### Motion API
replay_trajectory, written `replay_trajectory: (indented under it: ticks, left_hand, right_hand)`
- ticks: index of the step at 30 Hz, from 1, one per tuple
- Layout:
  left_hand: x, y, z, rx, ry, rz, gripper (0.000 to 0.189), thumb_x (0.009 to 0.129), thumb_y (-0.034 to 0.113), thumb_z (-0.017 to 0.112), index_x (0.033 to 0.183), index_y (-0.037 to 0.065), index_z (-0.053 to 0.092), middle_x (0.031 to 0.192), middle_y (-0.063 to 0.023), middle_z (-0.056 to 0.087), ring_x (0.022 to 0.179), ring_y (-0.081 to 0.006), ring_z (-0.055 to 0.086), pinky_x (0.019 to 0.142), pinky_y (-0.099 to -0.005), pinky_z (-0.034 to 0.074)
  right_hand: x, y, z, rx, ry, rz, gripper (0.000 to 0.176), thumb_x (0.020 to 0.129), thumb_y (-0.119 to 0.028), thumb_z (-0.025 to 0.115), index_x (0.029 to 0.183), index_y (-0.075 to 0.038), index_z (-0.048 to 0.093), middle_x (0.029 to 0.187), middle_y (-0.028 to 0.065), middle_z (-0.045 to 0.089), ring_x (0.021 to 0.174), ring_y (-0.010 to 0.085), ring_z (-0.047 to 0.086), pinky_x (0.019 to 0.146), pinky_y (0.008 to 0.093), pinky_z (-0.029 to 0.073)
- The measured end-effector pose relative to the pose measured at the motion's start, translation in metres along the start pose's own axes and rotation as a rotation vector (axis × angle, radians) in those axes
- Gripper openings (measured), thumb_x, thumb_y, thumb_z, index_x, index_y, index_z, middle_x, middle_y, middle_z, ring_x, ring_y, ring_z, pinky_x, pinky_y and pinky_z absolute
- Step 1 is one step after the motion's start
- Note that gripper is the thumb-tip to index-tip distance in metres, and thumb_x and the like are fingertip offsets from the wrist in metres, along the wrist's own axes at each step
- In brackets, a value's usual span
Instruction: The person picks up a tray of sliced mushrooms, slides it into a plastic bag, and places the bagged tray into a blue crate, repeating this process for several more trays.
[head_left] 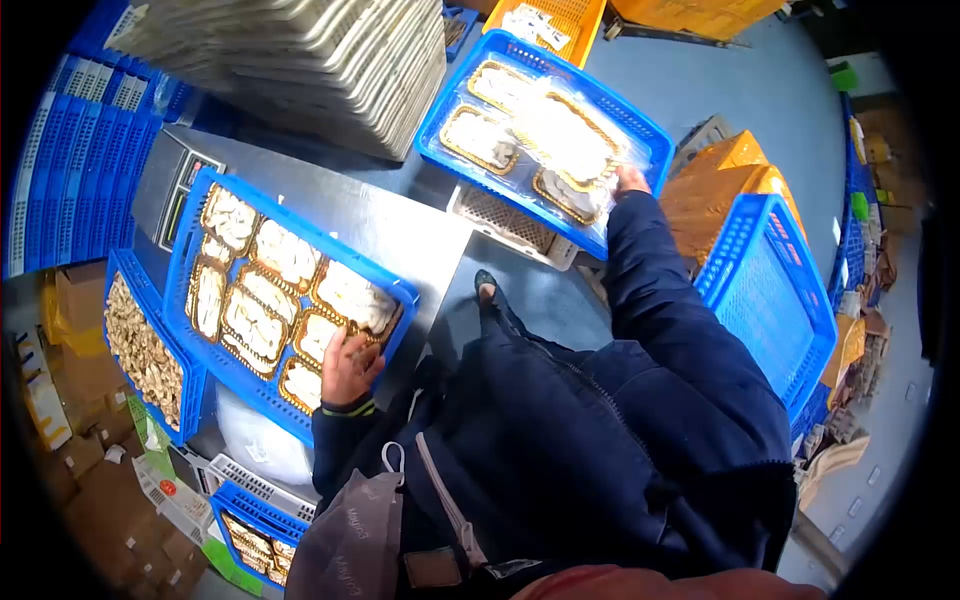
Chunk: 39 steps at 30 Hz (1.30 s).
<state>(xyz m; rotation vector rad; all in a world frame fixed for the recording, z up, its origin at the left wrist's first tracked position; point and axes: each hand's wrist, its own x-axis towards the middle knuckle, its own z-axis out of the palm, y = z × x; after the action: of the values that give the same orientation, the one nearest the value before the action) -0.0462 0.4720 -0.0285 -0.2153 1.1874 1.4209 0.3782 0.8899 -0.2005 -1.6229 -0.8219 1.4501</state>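
My left hand rests at the near right corner of a blue crate, its fingers apart over gold-edged trays of pale mushrooms. My right hand reaches into a second blue crate, its fingers closed on the edge of a mushroom tray that is washed out by glare. That tray lies tilted over others, among them a wrapped tray at the left. Part of the right hand is hidden by the sleeve and the glare.
A metal table bears the left crate. Loose brown mushrooms fill a blue crate beside it. A tall stack of white crates stands behind. An upright blue crate is at my right, near orange bags. A white crate sits under the right-hand one.
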Motion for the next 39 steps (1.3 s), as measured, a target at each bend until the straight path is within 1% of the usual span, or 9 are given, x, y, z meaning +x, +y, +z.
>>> replay_trajectory:
  ticks: [2,4,9,16,26,28,29,32,39]
  left_hand:
    - [-0.004,-0.003,0.004,0.121,0.039,0.087,0.048,0.088,0.021,0.048,0.131,0.017,0.026,0.117,-0.0094,0.043,0.096,-0.0251,0.053,0.077,-0.0373,0.047]
    - [-0.004,-0.005,0.003,0.165,-0.048,0.163,0.051,0.089,0.023,0.047,0.133,0.016,0.022,0.118,-0.0093,0.042,0.099,-0.0256,0.051,0.080,-0.0377,0.046]
    - [0.015,0.002,0.010,0.143,-0.247,0.211,0.054,0.089,0.016,0.045,0.135,0.012,0.017,0.128,-0.0123,0.036,0.108,-0.0280,0.047,0.087,-0.0423,0.044]
    - [0.044,0.000,0.043,0.195,-0.227,0.175,0.053,0.088,0.019,0.049,0.133,0.008,0.023,0.123,-0.0123,0.043,0.103,-0.0263,0.052,0.083,-0.0389,0.048]
    - [0.040,0.006,0.046,0.228,-0.254,0.230,0.051,0.088,0.022,0.047,0.133,0.009,0.024,0.122,-0.0129,0.042,0.105,-0.0282,0.050,0.085,-0.0389,0.045]
    - [0.040,0.001,0.005,0.037,-0.176,0.096,0.051,0.089,0.021,0.045,0.133,0.007,0.023,0.122,-0.0153,0.041,0.105,-0.0305,0.048,0.087,-0.0429,0.042]
    - [0.033,0.004,0.025,0.032,-0.351,0.275,0.051,0.089,0.022,0.045,0.132,0.006,0.023,0.122,-0.0162,0.041,0.105,-0.0310,0.048,0.087,-0.0450,0.041]
    - [0.006,0.002,0.012,0.190,-0.057,0.328,0.045,0.089,0.021,0.046,0.128,0.006,0.031,0.114,-0.0140,0.047,0.101,-0.0284,0.051,0.085,-0.0426,0.044]
    - [-0.064,-0.018,-0.084,0.052,0.027,0.651,0.022,0.091,0.015,0.043,0.107,0.002,0.049,0.088,-0.0135,0.058,0.080,-0.0212,0.059,0.072,-0.0327,0.049]
  right_hand:
    - [0.109,0.035,-0.073,-0.476,0.152,0.285,0.029,0.085,-0.035,0.041,0.086,-0.010,0.056,0.068,0.0069,0.051,0.057,0.0202,0.050,0.049,0.0364,0.041]
    - [0.126,0.068,-0.129,-0.354,-0.097,-0.061,0.030,0.089,-0.037,0.038,0.082,-0.013,0.055,0.060,0.0029,0.050,0.046,0.0131,0.043,0.042,0.0286,0.037]
    - [0.150,0.088,-0.127,0.240,-0.007,0.003,0.025,0.083,-0.037,0.054,0.086,-0.012,0.052,0.068,-0.0004,0.053,0.055,0.0106,0.048,0.048,0.0212,0.038]
    - [0.235,0.119,-0.120,-0.084,-0.171,-0.101,0.018,0.087,-0.031,0.050,0.085,-0.014,0.056,0.068,-0.0009,0.056,0.051,0.0083,0.046,0.046,0.0227,0.038]
    - [0.164,0.033,-0.049,-0.781,0.862,-0.074,0.068,0.057,-0.018,0.078,0.112,0.004,0.046,0.111,0.0203,0.054,0.104,0.0295,0.052,0.090,0.0331,0.039]
    - [0.154,0.033,-0.059,-0.377,0.578,-0.476,0.059,0.063,-0.012,0.075,0.112,0.004,0.047,0.110,0.0180,0.055,0.097,0.0261,0.054,0.088,0.0336,0.040]
    - [0.163,0.044,-0.049,-0.617,0.761,-0.516,0.061,0.063,-0.011,0.075,0.114,0.004,0.046,0.112,0.0169,0.053,0.098,0.0244,0.052,0.089,0.0325,0.040]
    - [0.117,0.024,0.037,-0.134,0.278,-0.588,0.046,0.079,-0.013,0.062,0.119,0.001,0.044,0.114,0.0138,0.052,0.103,0.0223,0.051,0.090,0.0303,0.040]
    - [-0.246,-0.035,0.296,-0.239,-1.003,-0.534,0.022,0.087,-0.007,0.050,0.107,-0.001,0.054,0.090,0.0040,0.059,0.080,0.0085,0.054,0.072,0.0213,0.043]
